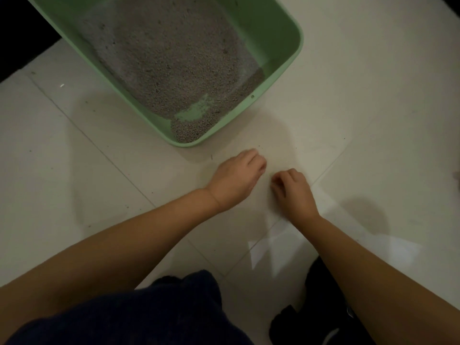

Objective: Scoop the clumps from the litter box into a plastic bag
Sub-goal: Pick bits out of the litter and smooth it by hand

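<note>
Green litter box [281,78] sits on the pale tiled floor [373,120], set at an angle, its near corner pointing toward the person. Grey granular litter [169,61] covers most of its bottom; a bare green patch [196,112] shows through close to the near corner. No distinct clumps can be made out from here; the surface is too grainy and dim.

Both forearms reach forward and down, just short of the box's near corner. Left hand [236,178] is low over the tile, knuckles up, fingers curled under; whether they pinch anything cannot be told. Right hand [293,189] is just beside it, the two close but apart, its fingers also bent inward toward the floor, contents hidden. A faint, nearly transparent sheet seems to lie on the tile under and between the hands, with a pale glossy edge [261,255] nearer the person; what it is cannot be confirmed.

A few dark specks [258,146] lie scattered on the floor near the box. Dark blue clothing [149,310] fills the lower edge, and a black item [321,307] sits on the floor below the right forearm
</note>
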The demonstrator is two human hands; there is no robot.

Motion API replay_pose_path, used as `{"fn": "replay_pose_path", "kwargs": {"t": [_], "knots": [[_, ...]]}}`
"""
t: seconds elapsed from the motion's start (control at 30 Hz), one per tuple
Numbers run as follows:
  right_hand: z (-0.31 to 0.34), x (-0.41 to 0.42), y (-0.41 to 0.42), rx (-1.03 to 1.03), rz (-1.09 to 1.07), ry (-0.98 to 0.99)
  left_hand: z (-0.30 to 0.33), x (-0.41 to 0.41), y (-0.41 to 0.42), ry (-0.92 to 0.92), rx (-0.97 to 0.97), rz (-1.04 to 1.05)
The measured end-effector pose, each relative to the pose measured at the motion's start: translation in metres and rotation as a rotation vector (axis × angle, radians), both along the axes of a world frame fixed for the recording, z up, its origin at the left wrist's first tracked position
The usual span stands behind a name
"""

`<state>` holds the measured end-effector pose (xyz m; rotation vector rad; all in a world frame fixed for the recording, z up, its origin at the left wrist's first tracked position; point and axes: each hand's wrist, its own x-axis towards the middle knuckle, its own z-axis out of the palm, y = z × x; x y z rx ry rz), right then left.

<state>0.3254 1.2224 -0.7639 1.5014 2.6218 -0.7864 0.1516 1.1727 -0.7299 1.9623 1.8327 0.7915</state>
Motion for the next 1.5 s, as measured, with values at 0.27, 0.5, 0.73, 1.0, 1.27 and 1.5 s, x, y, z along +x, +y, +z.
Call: {"fn": "replay_pose_path", "kwargs": {"t": [0.27,0.5,0.73,1.0,1.27,1.5], "knots": [[-0.001,-0.006,0.0,0.055,0.059,-0.098,0.088,-0.104,0.046,0.066,0.078,0.506],[0.101,-0.1,0.05,0.24,-0.09,0.527,0.081,-0.096,0.039,0.096,0.004,0.39],[0.116,-0.164,0.106,0.194,0.159,0.391,0.021,-0.006,0.0,0.006,-0.246,0.104],[0.064,-0.058,0.061,0.047,-0.237,0.377,-0.034,-0.004,0.008,0.184,-0.366,-0.048],[0.016,-0.05,0.036,-0.075,-0.121,0.155,-0.041,-0.012,0.007,0.234,-0.227,-0.09],[-0.001,-0.066,0.027,0.004,0.145,0.051,0.061,-0.03,-0.019,-0.11,0.241,0.038]]}}
